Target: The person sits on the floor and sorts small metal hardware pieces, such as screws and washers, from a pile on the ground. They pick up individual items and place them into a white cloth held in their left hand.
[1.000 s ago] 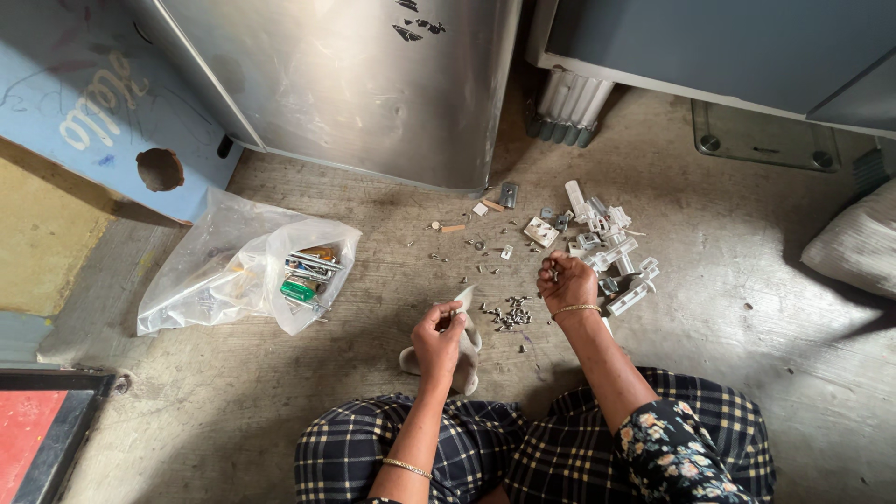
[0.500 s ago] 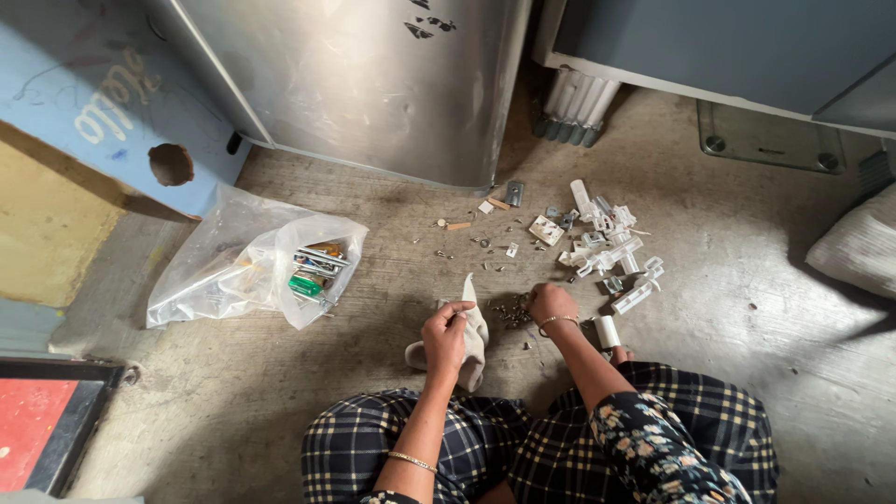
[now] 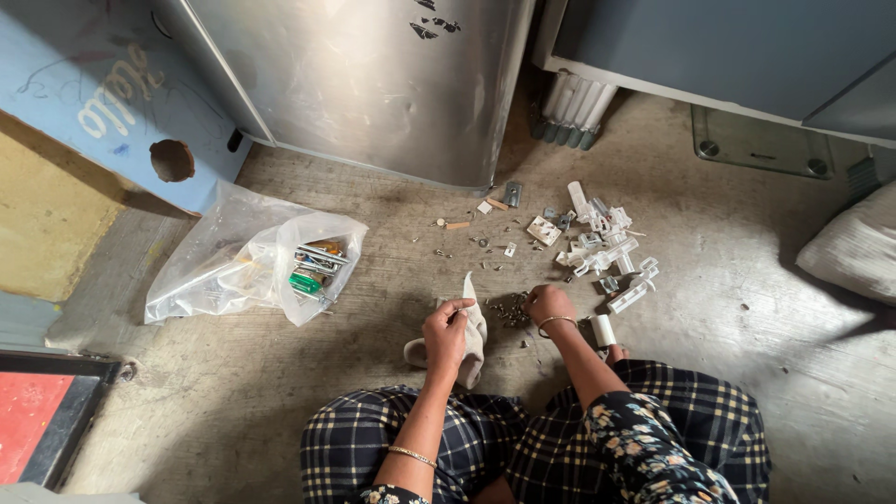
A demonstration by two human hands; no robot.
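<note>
Seated person sorting small hardware on concrete floor (image 3: 233,411)

Left hand (image 3: 446,329) grips pale cloth pouch (image 3: 471,327) held just above floor; right hand (image 3: 548,305) curled, fingers down on screw pile (image 3: 511,311); white plastic parts (image 3: 602,247) beyond; clear bag (image 3: 247,257) left.

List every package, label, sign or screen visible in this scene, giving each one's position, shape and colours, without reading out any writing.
Clear plastic bag: on the floor left of the left hand, crumpled, open, holding green and metallic items.
Blue panel: upper left, slanted, with white handwritten scribble and a round hole.
Screens: none.
</note>
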